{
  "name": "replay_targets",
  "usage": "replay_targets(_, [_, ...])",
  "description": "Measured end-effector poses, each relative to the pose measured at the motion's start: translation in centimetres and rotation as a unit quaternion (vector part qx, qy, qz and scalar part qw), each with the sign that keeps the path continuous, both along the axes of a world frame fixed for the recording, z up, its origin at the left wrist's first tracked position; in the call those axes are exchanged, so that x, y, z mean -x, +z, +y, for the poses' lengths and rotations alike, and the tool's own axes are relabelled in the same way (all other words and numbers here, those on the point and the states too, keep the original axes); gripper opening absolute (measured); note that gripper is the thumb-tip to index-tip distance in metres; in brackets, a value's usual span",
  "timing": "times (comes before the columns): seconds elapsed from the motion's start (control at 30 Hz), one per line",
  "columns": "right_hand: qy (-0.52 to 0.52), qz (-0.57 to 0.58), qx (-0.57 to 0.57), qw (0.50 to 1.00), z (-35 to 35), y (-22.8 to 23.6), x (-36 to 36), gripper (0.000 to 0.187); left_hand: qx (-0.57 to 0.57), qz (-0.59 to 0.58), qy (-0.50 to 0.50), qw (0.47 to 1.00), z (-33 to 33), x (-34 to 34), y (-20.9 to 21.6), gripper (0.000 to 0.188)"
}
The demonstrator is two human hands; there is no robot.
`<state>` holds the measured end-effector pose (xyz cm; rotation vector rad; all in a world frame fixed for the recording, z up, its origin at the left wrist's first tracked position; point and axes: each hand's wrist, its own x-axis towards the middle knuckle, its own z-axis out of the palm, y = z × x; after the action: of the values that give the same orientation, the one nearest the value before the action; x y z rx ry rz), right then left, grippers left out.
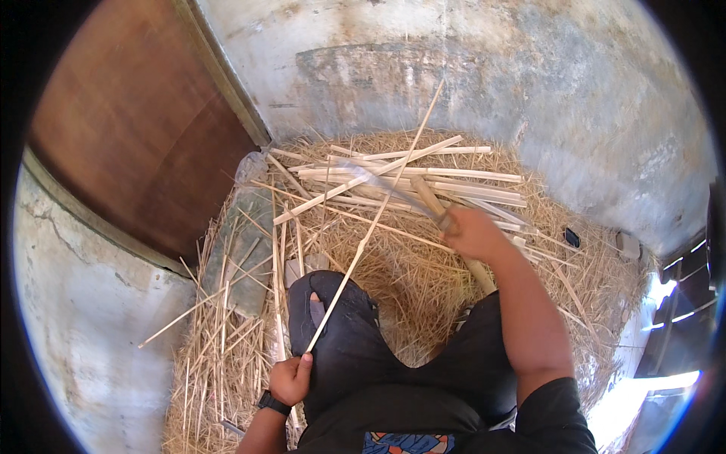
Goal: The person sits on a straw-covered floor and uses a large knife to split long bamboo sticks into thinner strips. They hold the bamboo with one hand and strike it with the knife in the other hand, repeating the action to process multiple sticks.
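Note:
My left hand [291,380], with a dark watch at the wrist, is closed on the near end of a long thin bamboo strip [363,244]. The strip runs up across my left knee and over the pile towards the wall. My right hand [476,236] grips a long-bladed knife [404,197] above the pile. The blade points up and left, smeared by motion, and crosses the strip in this view; whether they touch I cannot tell. Beneath lie several pale split bamboo pieces [408,172]. A thicker bamboo piece [426,194] slants under my right hand.
Thin strips and shavings [227,356] cover the floor at left. A brown door [144,129] stands at far left, beside a stained wall [469,76]. At right lie a small dark object [572,237] and a block [628,245]. My knees [333,303] flank the shavings in the middle.

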<state>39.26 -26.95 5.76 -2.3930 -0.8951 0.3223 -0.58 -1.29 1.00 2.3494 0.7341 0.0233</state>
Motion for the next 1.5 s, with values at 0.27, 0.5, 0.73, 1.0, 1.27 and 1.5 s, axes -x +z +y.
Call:
replay_targets(0.27, [0.184, 0.002, 0.05, 0.982, 2.0, -0.6, 1.8, 0.031, -0.018, 0.017, 0.023, 0.999, -0.5, 0.6, 0.0, 0.06])
replay_targets(0.5, [0.003, 0.033, -0.02, 0.999, 0.7, -0.8, -0.8, 0.041, -0.109, 0.028, 0.052, 0.992, -2.3, -0.3, 0.2, 0.058])
replay_targets(0.73, [0.246, -0.112, 0.059, 0.961, 2.4, 0.9, 3.7, 0.027, 0.029, 0.03, -0.01, 0.999, 0.0, 1.6, 0.9, 0.06])
replay_targets(1.0, [-0.039, -0.075, 0.035, 0.996, -1.0, -0.5, -1.9, 0.032, 0.203, 0.11, -0.014, 0.973, 1.3, 2.8, 1.6, 0.063])
replay_targets(1.27, [0.247, -0.092, 0.073, 0.962, 3.1, 1.9, 4.0, 0.028, 0.115, 0.1, -0.027, 0.988, 1.7, 3.3, -0.2, 0.065])
replay_targets(1.5, [-0.078, -0.039, 0.003, 0.996, -1.1, -0.3, -2.0, 0.031, 0.099, 0.095, -0.026, 0.99, 0.6, 2.2, 0.9, 0.07])
